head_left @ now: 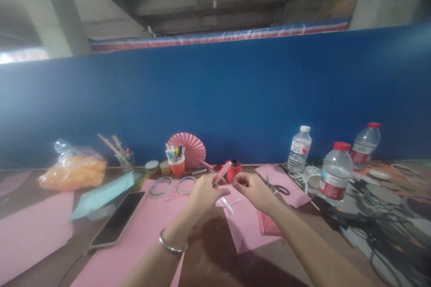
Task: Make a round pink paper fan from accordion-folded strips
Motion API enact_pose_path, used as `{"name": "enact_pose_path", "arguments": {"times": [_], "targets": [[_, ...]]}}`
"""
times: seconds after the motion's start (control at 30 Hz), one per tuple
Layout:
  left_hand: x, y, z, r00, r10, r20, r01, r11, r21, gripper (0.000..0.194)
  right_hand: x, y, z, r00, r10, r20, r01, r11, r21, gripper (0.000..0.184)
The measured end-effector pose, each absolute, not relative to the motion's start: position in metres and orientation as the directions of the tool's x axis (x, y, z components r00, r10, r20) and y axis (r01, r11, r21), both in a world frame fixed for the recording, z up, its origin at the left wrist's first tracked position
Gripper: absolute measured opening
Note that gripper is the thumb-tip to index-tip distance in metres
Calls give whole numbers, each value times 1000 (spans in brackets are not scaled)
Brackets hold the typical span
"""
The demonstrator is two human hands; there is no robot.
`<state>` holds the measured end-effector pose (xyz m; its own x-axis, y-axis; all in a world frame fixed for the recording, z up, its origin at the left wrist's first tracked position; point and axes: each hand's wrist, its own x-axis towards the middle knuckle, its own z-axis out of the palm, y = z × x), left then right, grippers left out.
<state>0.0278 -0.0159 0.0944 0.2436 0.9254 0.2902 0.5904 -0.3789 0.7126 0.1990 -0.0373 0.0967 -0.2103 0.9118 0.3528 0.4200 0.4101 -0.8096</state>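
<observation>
My left hand, with a silver bangle at its wrist, grips a narrow piece of folded pink paper held up at a slant. To its right, my right hand has its fingers curled into a pinch; whatever lies between the fingertips is too small to tell. A round red thing with a dark top stands just behind the two hands. Beneath them, curled white strips lie on a pink sheet. Pleated pink paper rests partly under my right forearm.
Scissors lie on pink paper at right, with plastic bottles and cluttered cables beyond. Leftward are tape rolls, a phone and a bag of orange stuff. A pink paper fan and pen cup stand by the blue wall.
</observation>
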Motion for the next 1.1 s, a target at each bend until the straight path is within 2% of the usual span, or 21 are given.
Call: {"name": "enact_pose_path", "arguments": {"times": [0.13,0.23,0.33,0.43,0.67,0.8,0.87,1.0,1.1], "targets": [[27,-15,99,218,934,284,598,-358,717,23,211,-20,82,-163,931,328,512,364,-778,18],[26,-15,98,226,936,269,610,-352,710,22,216,-9,68,-122,916,381,694,353,-627,26],[25,-14,96,225,938,265,620,-348,704,20,219,-2,55,-124,915,384,785,327,-526,19],[26,-13,95,226,939,260,619,-344,706,20,222,3,44,-122,931,343,797,298,-525,14],[26,-14,97,229,941,248,642,-338,688,19,226,14,32,-192,938,288,759,328,-562,23],[26,-14,96,237,940,247,643,-342,685,19,227,14,32,-191,934,302,749,338,-570,25],[26,-14,96,233,941,246,638,-339,692,19,229,14,33,-175,936,306,757,327,-566,20],[27,-14,98,271,937,220,545,-338,767,21,233,15,33,-152,937,316,777,311,-547,17],[29,-15,100,319,936,150,354,-265,897,34,232,14,33,-131,938,322,788,296,-541,20]]}}
